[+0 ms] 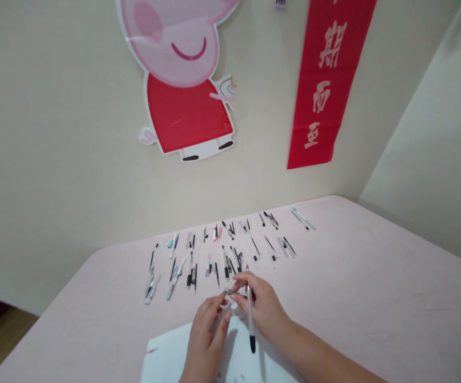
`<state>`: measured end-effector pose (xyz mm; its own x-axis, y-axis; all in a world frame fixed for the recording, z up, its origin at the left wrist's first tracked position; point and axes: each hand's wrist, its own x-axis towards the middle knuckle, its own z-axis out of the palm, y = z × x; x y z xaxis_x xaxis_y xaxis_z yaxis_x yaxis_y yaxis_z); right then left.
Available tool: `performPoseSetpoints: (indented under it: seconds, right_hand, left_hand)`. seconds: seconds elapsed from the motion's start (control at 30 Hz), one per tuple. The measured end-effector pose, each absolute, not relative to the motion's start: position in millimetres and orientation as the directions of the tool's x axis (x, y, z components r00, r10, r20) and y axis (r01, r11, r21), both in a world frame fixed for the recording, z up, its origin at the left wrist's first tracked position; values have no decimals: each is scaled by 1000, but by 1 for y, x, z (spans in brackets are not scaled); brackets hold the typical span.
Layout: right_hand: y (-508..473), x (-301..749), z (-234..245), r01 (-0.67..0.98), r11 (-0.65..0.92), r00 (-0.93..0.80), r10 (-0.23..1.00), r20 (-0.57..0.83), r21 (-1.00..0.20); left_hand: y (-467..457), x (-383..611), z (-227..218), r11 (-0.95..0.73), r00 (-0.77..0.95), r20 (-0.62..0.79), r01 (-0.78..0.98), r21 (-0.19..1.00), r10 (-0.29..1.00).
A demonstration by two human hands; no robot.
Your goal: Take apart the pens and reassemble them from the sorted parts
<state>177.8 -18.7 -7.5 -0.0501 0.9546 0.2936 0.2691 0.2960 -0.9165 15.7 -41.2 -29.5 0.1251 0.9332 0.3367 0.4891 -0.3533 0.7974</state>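
Nearest me, a white sheet [168, 354] lies on the pale pink bench [358, 287], the left hand [209, 324] over it half-curled, thumb apart, fingertips at a small pen part [229, 291], can't tell if gripping. I've got the right hand [265, 307] closed around a grey, black-ended pen [250, 316] slanting above the sheet, thumb and index also pinching that small part. Farther out I see two rough rows of taken-apart pens [226, 273], dark refills [195, 279] among them, then the wall [55, 133] with a Peppa Pig cutout [190, 114] and red banner [317, 118].
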Motion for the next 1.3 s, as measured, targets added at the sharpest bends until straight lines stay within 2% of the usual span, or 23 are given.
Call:
performPoseSetpoints:
  seconds: [0.13, 0.3, 0.5, 0.6, 0.77, 0.87, 1.1, 1.3]
  right_hand:
    - [-24, 162, -5, 158, 293, -155, 950, 269, -943]
    - [-27, 159, -15, 197, 314, -220, 937, 270, -929]
    - [-32, 165, -17, 257, 489, -288, 862, 417, -833]
    - [-33, 169, -17, 245, 515, -290, 847, 445, -822]
    - [-32, 175, -24, 199, 370, -135, 928, 349, -908]
    - [-33, 178, -24, 172, 314, -31, 949, 313, -934]
    - [-30, 174, -21, -72, 183, -133, 973, 191, -981]
    - [-30, 174, -18, -76, 176, -225, 956, 189, -981]
  left_hand:
    - [-42, 18, -20, -290, 67, 286, 371, 882, 956]
    - [-42, 17, -21, -241, -15, 257, 305, 922, 966]
    - [-43, 17, -18, -266, -36, 294, 328, 906, 955]
    - [-44, 17, -19, -248, -58, 282, 331, 910, 958]
    - [-43, 16, -27, -180, -87, 223, 352, 919, 971]
    - [-41, 14, -32, -213, -83, 269, 412, 886, 960]
    - [-38, 13, -34, -301, -2, 348, 501, 812, 937]
    - [-40, 15, -30, -333, 39, 361, 484, 809, 932]
